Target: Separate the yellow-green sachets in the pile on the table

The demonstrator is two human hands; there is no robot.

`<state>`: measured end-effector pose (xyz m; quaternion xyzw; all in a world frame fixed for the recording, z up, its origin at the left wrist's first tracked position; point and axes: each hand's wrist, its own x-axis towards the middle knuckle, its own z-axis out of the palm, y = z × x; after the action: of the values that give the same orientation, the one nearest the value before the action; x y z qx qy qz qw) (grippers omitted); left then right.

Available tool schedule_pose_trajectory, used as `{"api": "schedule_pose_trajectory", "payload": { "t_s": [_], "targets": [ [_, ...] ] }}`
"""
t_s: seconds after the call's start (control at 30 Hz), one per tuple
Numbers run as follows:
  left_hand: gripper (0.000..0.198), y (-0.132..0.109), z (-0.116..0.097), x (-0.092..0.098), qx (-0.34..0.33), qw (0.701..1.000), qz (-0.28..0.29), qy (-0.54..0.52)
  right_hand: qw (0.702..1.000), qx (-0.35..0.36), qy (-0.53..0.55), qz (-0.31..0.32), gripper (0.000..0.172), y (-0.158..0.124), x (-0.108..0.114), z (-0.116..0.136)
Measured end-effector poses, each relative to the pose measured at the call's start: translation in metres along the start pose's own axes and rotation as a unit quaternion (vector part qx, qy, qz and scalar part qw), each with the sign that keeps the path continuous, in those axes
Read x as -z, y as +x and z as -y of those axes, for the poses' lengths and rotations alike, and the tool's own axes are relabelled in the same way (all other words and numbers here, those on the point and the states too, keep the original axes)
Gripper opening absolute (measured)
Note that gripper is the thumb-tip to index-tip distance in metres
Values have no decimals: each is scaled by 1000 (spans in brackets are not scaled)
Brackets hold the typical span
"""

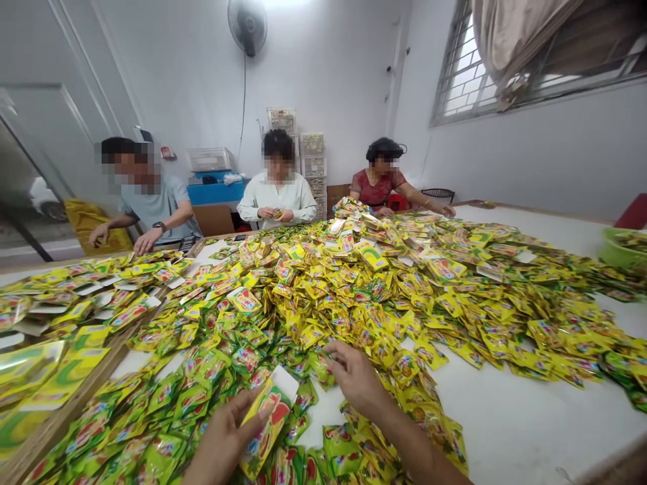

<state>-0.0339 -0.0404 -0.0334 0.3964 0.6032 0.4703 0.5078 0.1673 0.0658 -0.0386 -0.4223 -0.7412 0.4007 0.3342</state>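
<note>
My left hand [225, 431] grips a small yellow-and-green cardboard box [270, 414] with a red fruit picture, tilted, its white end flap standing open. Just to the right, my right hand [361, 380] reaches over the heap, thumb and fingers bent round the edge of a green sachet [319, 369]. Around and below both hands lie many loose green sachets [174, 397]. A large pile of yellow sachets [348, 303] rises in front of me and spreads to the right.
A wooden strip [106, 370] on the white table [510, 431] separates flat yellow boxes [45, 377] at left. Three people sit across the table. A green basin [624, 249] stands at the right. Crates [314, 165] are stacked behind, below a wall fan [247, 25].
</note>
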Motion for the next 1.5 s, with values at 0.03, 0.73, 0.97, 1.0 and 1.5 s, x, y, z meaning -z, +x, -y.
{"api": "schedule_pose_trajectory", "payload": {
  "t_s": [0.03,0.73,0.97,1.0,1.5],
  "targets": [
    [34,0,1,-1,-10,1000,8,15,996,-23,82,-9,19,2,-2,0],
    [35,-8,-3,-34,46,993,-1,-109,985,-59,156,34,9,-11,-22,13],
    [32,-10,-8,-34,88,982,20,-169,989,-25,141,30,9,-12,-22,16],
    [33,-10,-8,-32,97,980,19,-173,992,-11,123,37,9,-12,-17,16],
    [30,-2,3,-15,64,994,-19,-86,914,-18,-374,159,35,-15,6,7]
  ]
}}
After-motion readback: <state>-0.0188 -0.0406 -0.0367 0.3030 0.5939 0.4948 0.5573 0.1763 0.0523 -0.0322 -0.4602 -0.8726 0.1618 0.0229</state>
